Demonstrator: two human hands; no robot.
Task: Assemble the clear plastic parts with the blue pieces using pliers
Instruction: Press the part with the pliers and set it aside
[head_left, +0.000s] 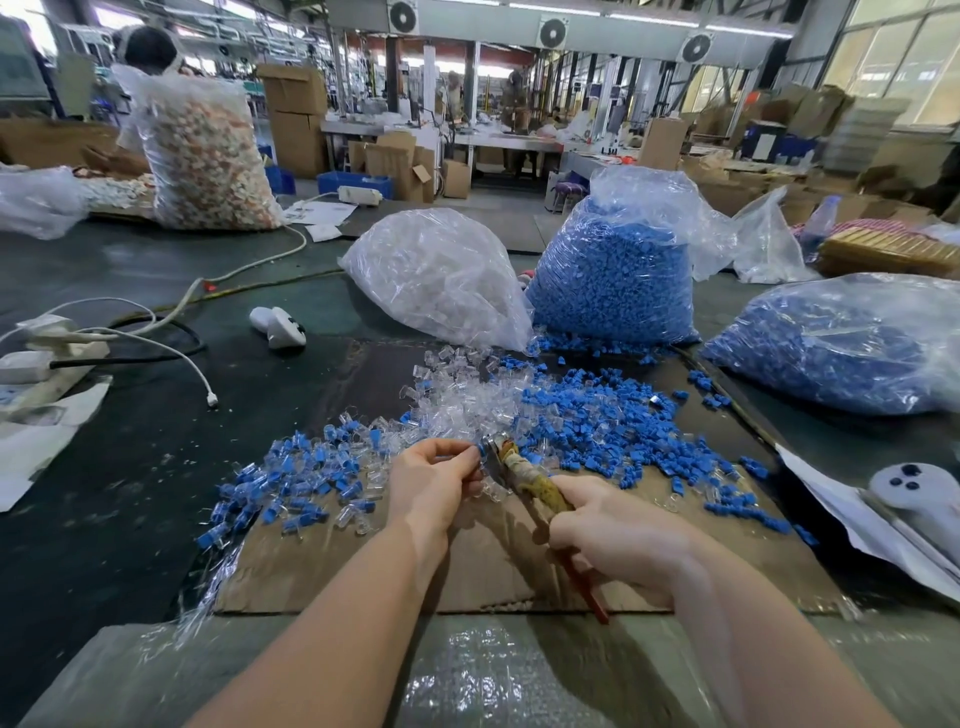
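Fingers (467, 457) seemingly pinch a part at the pliers (511, 467).

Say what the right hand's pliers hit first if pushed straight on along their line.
Most likely the left hand: the pliers, gripped by the right hand, point up-left, and their head sits right at the left fingertips, which pinch a small part there. Beyond that lies the clear and blue pile. Depth is uncertain.

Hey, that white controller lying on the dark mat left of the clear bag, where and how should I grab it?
Take the white controller by its narrower handle end, the part pointing left, coming down from above. It seems to lie flat on the dark mat with open space around it, and the wider button face sits nearer the clear bag, so a top-down wrap round the handle looks easiest.
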